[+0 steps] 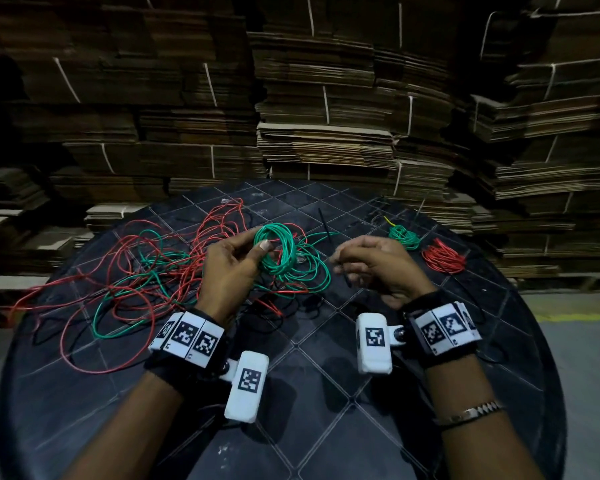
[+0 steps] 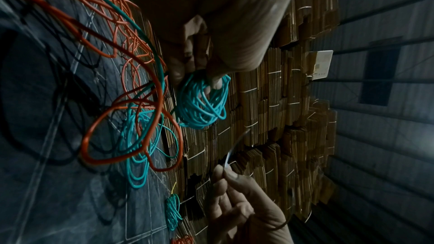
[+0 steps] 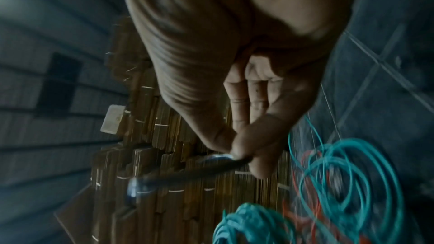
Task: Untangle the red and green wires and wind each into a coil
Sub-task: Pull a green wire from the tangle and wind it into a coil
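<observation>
Over on the left of the round black table [image 1: 326,393] there's a loose mess of red wire [image 1: 94,299] and green wire [image 1: 125,306] still tangled together. The left hand [image 1: 229,268] has thumb and fingers pinched on a green coil [image 1: 276,252], held up just above the tabletop near the middle. The right hand [image 1: 378,268] has its fingertips clamped on a thin dark tie [image 3: 187,172], and far right sit a small finished green bundle [image 1: 404,237] and a red bundle [image 1: 444,256] side by side.

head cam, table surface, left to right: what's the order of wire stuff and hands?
Loose red and green tangle → left hand → green coil it holds → right hand → small green bundle → small red bundle.
</observation>
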A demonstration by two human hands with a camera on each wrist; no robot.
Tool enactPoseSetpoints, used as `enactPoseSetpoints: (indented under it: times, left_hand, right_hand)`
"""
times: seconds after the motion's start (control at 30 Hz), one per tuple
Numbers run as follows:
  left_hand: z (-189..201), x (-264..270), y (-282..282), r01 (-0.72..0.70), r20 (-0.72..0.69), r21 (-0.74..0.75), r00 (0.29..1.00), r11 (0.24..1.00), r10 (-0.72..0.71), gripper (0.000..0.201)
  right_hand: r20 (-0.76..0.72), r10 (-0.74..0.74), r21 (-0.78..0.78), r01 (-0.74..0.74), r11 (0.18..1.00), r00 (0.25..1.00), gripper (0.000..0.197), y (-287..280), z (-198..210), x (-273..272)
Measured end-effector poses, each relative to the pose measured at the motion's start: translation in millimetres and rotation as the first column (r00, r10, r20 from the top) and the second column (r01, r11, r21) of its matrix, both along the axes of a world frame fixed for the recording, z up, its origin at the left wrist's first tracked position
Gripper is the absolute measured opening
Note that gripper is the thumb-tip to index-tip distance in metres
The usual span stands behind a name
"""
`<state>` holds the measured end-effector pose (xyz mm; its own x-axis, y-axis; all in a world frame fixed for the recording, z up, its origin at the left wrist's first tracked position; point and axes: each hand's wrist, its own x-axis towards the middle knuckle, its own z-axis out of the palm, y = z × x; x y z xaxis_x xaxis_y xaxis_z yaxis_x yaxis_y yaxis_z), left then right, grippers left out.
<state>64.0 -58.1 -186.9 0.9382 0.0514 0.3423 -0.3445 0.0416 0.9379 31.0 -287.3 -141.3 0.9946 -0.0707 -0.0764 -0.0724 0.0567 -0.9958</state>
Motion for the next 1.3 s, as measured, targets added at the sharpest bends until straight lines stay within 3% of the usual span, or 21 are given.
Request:
enactPoseSetpoints:
  times: [0.17, 0.4, 0.6, 0.7, 0.87, 1.1, 1.3]
  left_hand:
    - [4, -3, 2, -0.036, 0.014, -0.012, 0.999, 0.999, 0.036, 0.033]
    - [8, -5, 2, -0.111, 0.071, 0.004, 0.991, 0.994, 0.11, 0.03]
    - [12, -9, -1, -0.098, 0.148, 0.048, 0.985, 0.994, 0.09, 0.034]
    - [11, -11, -3, -0.12, 0.214, 0.131, 0.973, 0.984, 0.09, 0.037]
    - [12, -15, -5, -0.145, 0.285, 0.216, 0.955, 0.965, 0.08, 0.039]
    - [11, -16, -3, -0.091, 0.311, 0.318, 0.95, 0.944, -0.013, 0.04]
    - [13, -17, -2, -0.059, 0.32, 0.364, 0.945, 0.929, -0.066, 0.037]
  right_hand:
    - [-0.033, 0.116, 0.127, -0.111, 0.986, 0.993, 0.034, 19, -1, -4]
    - [-0.132, 0.308, 0.113, -0.295, 0.949, 0.942, 0.006, 45, 4, -16]
    - [-0.239, 0.381, 0.209, -0.336, 0.918, 0.893, 0.016, 59, -2, -14]
    - [-0.25, 0.356, 0.24, -0.298, 0.924, 0.901, 0.024, 61, -2, -12]
    - [-0.183, 0.215, 0.254, -0.165, 0.953, 0.959, 0.013, 66, -5, -11]
    - [-0.059, 0.125, 0.294, -0.103, 0.95, 0.99, 0.021, 63, -3, -15]
    - [-0.039, 0.139, 0.282, -0.122, 0.952, 0.99, 0.02, 60, -2, -15]
